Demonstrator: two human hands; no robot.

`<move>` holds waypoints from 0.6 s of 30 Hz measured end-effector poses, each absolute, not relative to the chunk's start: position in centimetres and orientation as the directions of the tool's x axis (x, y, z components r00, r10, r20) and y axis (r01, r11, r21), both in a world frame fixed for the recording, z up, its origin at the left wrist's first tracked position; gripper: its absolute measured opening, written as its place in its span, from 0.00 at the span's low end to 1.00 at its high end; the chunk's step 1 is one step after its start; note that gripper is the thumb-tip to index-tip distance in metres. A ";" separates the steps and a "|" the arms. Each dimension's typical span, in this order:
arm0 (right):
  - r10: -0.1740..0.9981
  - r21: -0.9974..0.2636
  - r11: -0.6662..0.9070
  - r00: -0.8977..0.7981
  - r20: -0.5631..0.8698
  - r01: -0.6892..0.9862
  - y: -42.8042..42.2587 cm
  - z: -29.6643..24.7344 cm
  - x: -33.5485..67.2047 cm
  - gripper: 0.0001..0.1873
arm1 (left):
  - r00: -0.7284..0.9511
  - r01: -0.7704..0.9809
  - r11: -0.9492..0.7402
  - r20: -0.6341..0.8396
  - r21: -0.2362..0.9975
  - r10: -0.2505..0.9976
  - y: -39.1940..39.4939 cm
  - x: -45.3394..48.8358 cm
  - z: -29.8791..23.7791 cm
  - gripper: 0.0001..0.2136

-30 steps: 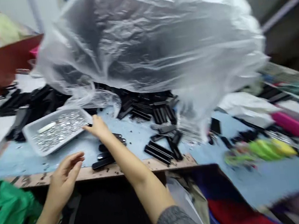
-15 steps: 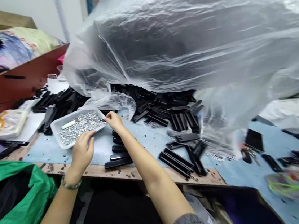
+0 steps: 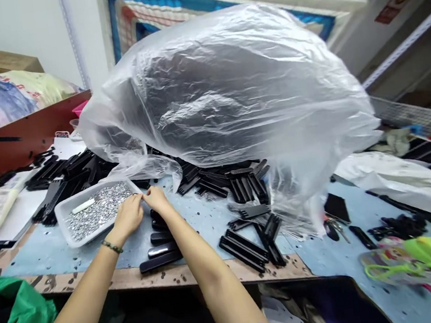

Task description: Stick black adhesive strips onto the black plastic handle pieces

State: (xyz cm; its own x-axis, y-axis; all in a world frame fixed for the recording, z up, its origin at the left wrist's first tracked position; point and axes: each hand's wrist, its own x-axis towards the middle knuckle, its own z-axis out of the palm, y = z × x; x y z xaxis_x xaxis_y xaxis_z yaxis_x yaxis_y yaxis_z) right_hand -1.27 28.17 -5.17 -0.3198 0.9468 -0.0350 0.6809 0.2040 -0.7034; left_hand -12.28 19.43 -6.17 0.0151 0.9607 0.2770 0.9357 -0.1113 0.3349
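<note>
Both the left hand (image 3: 129, 214) and the right hand (image 3: 156, 199) have their fingertips drawn together, nearly meeting at the right end of the white tray (image 3: 60, 218). Whether either grips a piece cannot be told. The tray sits on the blue table covering (image 3: 198, 226), holding small silvery pieces (image 3: 106, 205) and a white stick (image 3: 83, 206). Black handles (image 3: 160, 262) lie beside the right forearm.
</note>
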 end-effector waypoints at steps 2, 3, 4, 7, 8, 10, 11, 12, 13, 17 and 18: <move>0.929 -0.741 0.244 -0.369 -0.006 0.626 27.0 -4.3 0.1 0.10 | 0.025 0.938 -0.118 0.275 0.327 0.961 19.5 -12.4 -6.4 0.21; 0.920 -0.762 0.260 -0.392 0.009 0.593 26.1 -3.7 1.4 0.11 | 0.033 0.939 -0.125 0.275 0.322 0.961 19.6 -12.5 -6.5 0.21; 0.909 -0.782 0.276 -0.416 0.023 0.560 25.0 -3.0 3.2 0.13 | 0.045 0.939 -0.134 0.274 0.317 0.961 19.7 -12.6 -6.6 0.21; 0.791 -0.868 0.302 -0.611 -0.003 0.394 21.0 -1.0 12.1 0.17 | 0.079 0.937 -0.171 0.293 0.304 0.953 19.5 -12.9 -6.6 0.21; 0.638 -0.929 0.259 -0.769 -0.040 0.263 19.6 -0.5 16.1 0.19 | 0.083 0.937 -0.183 0.321 0.297 0.944 19.2 -13.0 -6.5 0.22; 0.626 -0.964 0.098 -0.769 -0.134 0.247 17.6 0.4 24.6 0.26 | 0.085 0.936 -0.227 0.452 0.270 0.888 18.1 -12.8 -6.1 0.22; 0.858 -0.951 0.012 -0.491 -0.148 0.308 17.0 0.7 28.8 0.25 | 0.088 0.925 -0.261 0.514 0.275 0.853 17.2 -12.6 -5.8 0.22; 0.996 -0.930 -0.080 -0.004 -0.087 0.358 16.8 0.9 32.9 0.25 | 0.089 0.910 -0.296 0.562 0.289 0.822 16.0 -12.2 -5.5 0.21; 0.970 -0.914 -0.127 0.242 -0.033 0.386 17.1 1.1 36.7 0.25 | 0.077 0.897 -0.316 0.596 0.309 0.800 14.7 -11.8 -5.3 0.20; 0.764 -0.818 -0.356 0.645 0.023 0.452 20.6 1.0 46.7 0.22 | -0.054 0.838 -0.295 0.608 0.460 0.792 9.1 -9.8 -6.0 0.20; 0.727 -0.785 -0.415 0.686 0.018 0.461 21.7 0.6 47.7 0.21 | -0.069 0.828 -0.277 0.578 0.488 0.813 8.0 -9.5 -6.8 0.22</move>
